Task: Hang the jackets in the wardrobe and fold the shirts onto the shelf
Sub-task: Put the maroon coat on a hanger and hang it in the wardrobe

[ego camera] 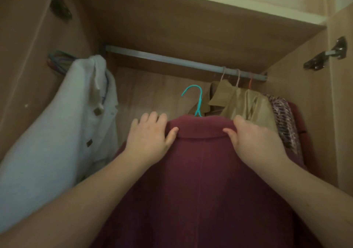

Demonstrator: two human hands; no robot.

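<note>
Two bare forearms come in from the near edge, and between them hangs the task's garment: a maroon woollen jacket (198,171) with its back to us, a seam running down the middle, filling the near centre of the view. Up at its collar, both hands are on it. The left hand (150,139) grips the left shoulder, fingers curled over the top and thumb pressed on the near side of the collar. The right hand (256,142) does the same on the right shoulder, thumb in front, fingers wrapped over and out of sight behind the cloth.

Out of the collar rises the hook of a turquoise plastic hanger (196,98). It sits in open air below the rail, not yet hooked on.

To the left, near the open door panel, a long white coat with square brown buttons (57,133) droops down, its top up by a bunch of coloured hangers (57,60).

Farther in and to the right, an olive-tan collared garment (246,104) hangs from pale hooks, with a purple patterned garment (284,118) just beside it and a sliver of red cloth (299,118) at the far right.

Above them the grey metal rail (172,59) runs across the brown wooden wardrobe (191,18), under its top board. Dark metal hinges (328,55) show on the right side panel, with another at the upper left.
</note>
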